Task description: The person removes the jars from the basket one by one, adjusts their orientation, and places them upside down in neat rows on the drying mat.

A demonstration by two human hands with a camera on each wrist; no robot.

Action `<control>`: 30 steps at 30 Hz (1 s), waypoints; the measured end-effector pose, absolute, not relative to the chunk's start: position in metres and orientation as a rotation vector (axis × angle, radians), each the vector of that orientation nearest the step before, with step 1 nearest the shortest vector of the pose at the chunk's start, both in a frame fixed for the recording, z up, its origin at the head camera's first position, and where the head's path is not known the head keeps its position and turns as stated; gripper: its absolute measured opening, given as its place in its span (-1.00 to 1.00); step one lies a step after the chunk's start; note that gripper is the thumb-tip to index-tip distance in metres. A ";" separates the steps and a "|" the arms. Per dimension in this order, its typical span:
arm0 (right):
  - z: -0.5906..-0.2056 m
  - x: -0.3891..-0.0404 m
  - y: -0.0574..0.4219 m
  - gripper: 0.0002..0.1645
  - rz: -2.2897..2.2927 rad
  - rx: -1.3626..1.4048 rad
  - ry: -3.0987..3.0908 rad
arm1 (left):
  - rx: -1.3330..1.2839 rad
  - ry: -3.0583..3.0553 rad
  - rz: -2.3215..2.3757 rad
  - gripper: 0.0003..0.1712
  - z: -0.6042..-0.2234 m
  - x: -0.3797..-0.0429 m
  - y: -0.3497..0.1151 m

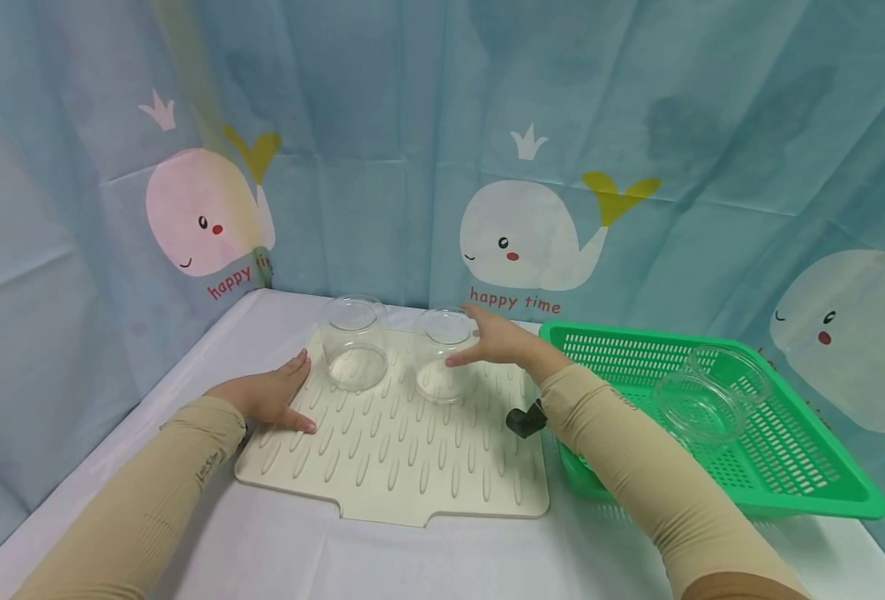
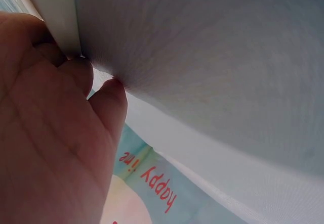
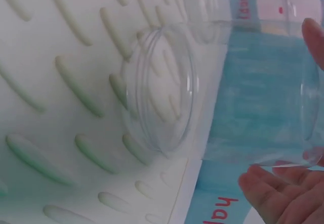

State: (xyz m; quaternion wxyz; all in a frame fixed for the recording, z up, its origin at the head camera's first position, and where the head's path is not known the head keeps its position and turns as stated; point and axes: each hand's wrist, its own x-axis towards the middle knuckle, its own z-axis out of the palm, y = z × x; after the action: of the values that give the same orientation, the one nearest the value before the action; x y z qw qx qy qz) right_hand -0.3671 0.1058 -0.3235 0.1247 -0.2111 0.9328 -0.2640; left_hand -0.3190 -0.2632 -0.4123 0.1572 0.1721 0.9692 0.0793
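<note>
Two clear jars stand side by side on a cream ridged drying board (image 1: 382, 492). My right hand (image 1: 504, 336) holds the right-hand jar (image 1: 433, 354) near its top, thumb on the near side. In the right wrist view the fingers (image 3: 273, 191) lie along that jar (image 3: 258, 97), whose ringed end is against or close to the board. The left-hand jar (image 1: 352, 337) stands apart, untouched. My left hand (image 1: 273, 396) rests at the board's left edge with fingers extended. Its fingertips (image 2: 112, 95) touch the white surface beside the board in the left wrist view.
A green perforated basket (image 1: 813, 502) stands to the right, with clear containers (image 1: 701, 408) inside it. My right forearm reaches across its left side. A black piece (image 1: 525, 419) hangs by the right wrist. Blue whale-print curtains (image 1: 382, 150) surround the white-covered table (image 1: 262, 550).
</note>
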 end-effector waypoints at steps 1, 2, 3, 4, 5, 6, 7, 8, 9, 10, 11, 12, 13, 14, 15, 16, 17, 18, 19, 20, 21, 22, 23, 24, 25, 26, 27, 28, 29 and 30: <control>-0.323 -0.368 0.106 0.33 -0.765 -0.612 2.720 | 0.490 2.773 0.227 0.55 -0.412 -0.319 -0.263; -0.323 -0.368 0.107 0.32 -0.766 -0.614 2.724 | 0.487 2.773 0.229 0.55 -0.413 -0.319 -0.263; -0.322 -0.369 0.108 0.31 -0.770 -0.619 2.725 | 0.486 2.774 0.228 0.56 -0.413 -0.319 -0.263; -0.321 -0.370 0.109 0.30 -0.781 -0.624 2.721 | 0.484 2.774 0.229 0.56 -0.412 -0.318 -0.263; -0.319 -0.370 0.110 0.29 -0.791 -0.635 2.717 | 0.484 2.774 0.226 0.56 -0.412 -0.318 -0.263; -0.318 -0.370 0.111 0.28 -0.802 -0.642 2.716 | 0.485 2.776 0.224 0.55 -0.412 -0.318 -0.263; -0.316 -0.370 0.112 0.28 -0.806 -0.652 2.716 | 0.488 2.776 0.220 0.55 -0.412 -0.318 -0.263; -0.314 -0.370 0.113 0.27 -0.819 -0.666 2.713 | 0.491 2.776 0.220 0.55 -0.412 -0.318 -0.264; -0.311 -0.370 0.115 0.26 -0.827 -0.677 2.707 | 0.495 2.777 0.218 0.55 -0.412 -0.318 -0.264; -0.308 -0.370 0.116 0.25 -0.837 -0.692 2.703 | 0.499 2.778 0.217 0.54 -0.412 -0.318 -0.264; -0.305 -0.370 0.118 0.24 -0.853 -0.705 2.697 | 0.510 2.781 0.215 0.54 -0.412 -0.318 -0.264; -0.302 -0.369 0.120 0.22 -0.872 -0.708 2.693 | 0.512 2.782 0.208 0.54 -0.413 -0.319 -0.264; -0.298 -0.368 0.123 0.22 -0.890 -0.712 2.689 | 0.515 2.782 0.205 0.54 -0.413 -0.319 -0.264; -0.295 -0.366 0.125 0.21 -0.915 -0.713 2.682 | 0.516 2.782 0.202 0.54 -0.413 -0.319 -0.264; -0.291 -0.365 0.128 0.20 -0.935 -0.714 2.680 | 0.519 2.782 0.205 0.54 -0.413 -0.319 -0.264; -0.287 -0.363 0.130 0.19 -0.955 -0.715 2.683 | 0.519 2.781 0.204 0.54 -0.413 -0.319 -0.264; -0.282 -0.362 0.133 0.18 -0.976 -0.713 2.685 | 0.517 2.780 0.204 0.54 -0.413 -0.319 -0.264; -0.278 -0.360 0.135 0.17 -0.991 -0.711 2.691 | 0.512 2.777 0.205 0.55 -0.413 -0.319 -0.264; -0.274 -0.358 0.137 0.16 -1.006 -0.717 2.697 | 0.514 2.777 0.209 0.54 -0.413 -0.319 -0.264; -0.270 -0.357 0.139 0.14 -1.022 -0.725 2.701 | 0.515 2.778 0.210 0.54 -0.413 -0.318 -0.264; -0.266 -0.355 0.141 0.12 -1.033 -0.734 2.708 | 0.519 2.778 0.215 0.54 -0.413 -0.318 -0.264; -0.263 -0.353 0.144 0.11 -1.045 -0.744 2.716 | 0.520 2.780 0.214 0.54 -0.413 -0.318 -0.264; -0.259 -0.351 0.147 0.10 -1.055 -0.756 2.720 | 0.524 2.782 0.217 0.53 -0.414 -0.318 -0.265; -0.256 -0.349 0.150 0.09 -1.066 -0.759 2.722 | 0.526 2.783 0.217 0.53 -0.414 -0.318 -0.265; -0.252 -0.347 0.154 0.09 -1.073 -0.772 2.726 | 0.526 2.784 0.217 0.53 -0.414 -0.318 -0.265; -0.249 -0.345 0.158 0.08 -1.079 -0.780 2.727 | 0.527 2.785 0.219 0.53 -0.414 -0.318 -0.265; -0.247 -0.342 0.162 0.07 -1.083 -0.793 2.727 | 0.527 2.785 0.220 0.53 -0.414 -0.318 -0.265; -0.244 -0.340 0.167 0.06 -1.079 -0.799 2.734 | 0.528 2.786 0.217 0.53 -0.414 -0.318 -0.265; -0.243 -0.338 0.172 0.05 -1.075 -0.802 2.737 | 0.528 2.786 0.215 0.54 -0.414 -0.318 -0.265; -0.241 -0.336 0.177 0.03 -1.073 -0.800 2.743 | 0.535 2.788 0.216 0.53 -0.414 -0.318 -0.265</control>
State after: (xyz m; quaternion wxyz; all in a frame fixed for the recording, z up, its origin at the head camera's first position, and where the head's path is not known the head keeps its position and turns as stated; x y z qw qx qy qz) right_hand -0.3362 0.1769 -0.2408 0.0446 -0.2620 0.8977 -0.3513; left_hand -0.3183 -0.2651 -0.4138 0.1469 0.1859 0.9686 0.0750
